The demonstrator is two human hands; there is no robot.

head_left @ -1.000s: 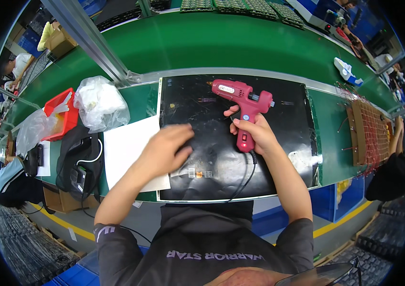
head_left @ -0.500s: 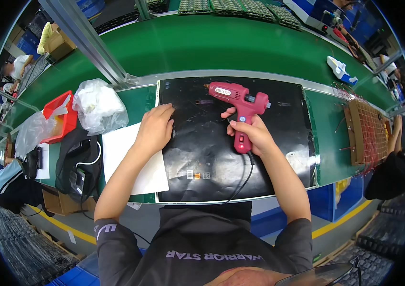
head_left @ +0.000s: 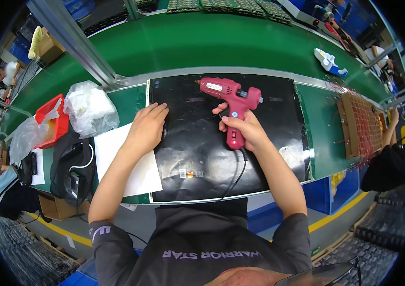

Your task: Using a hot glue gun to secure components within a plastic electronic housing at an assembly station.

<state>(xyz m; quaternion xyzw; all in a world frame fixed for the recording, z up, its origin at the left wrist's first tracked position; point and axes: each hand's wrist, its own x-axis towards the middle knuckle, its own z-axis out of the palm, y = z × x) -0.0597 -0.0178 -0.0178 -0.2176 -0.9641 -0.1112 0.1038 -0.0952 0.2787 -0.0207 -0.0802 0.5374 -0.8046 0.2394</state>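
My right hand [head_left: 248,128] is wrapped round the handle of a dark pink hot glue gun [head_left: 231,97], with its nozzle pointing to the far left. A small red switch shows low on the handle, and the gun's black cord [head_left: 237,177] trails toward the near edge. A clear rod-like piece sits at the gun's rear. Over the left edge of the black mat [head_left: 188,143] lies my left hand [head_left: 147,127], palm down with fingers stretched out, holding nothing. A white sheet of paper [head_left: 128,167] lies beneath my left forearm.
Left on the green bench are a clear plastic bag [head_left: 90,107], a red bin [head_left: 54,126] and a black bag [head_left: 71,164]. To the right stands a cardboard box with red wires [head_left: 362,124]. Farther back sit a white-and-blue object [head_left: 329,62] and rows of circuit boards [head_left: 217,5]. People sit both sides.
The whole scene has shifted slightly left and up in the picture. Both hands keep about the same places over the mat, and the glue gun stays in my right hand.
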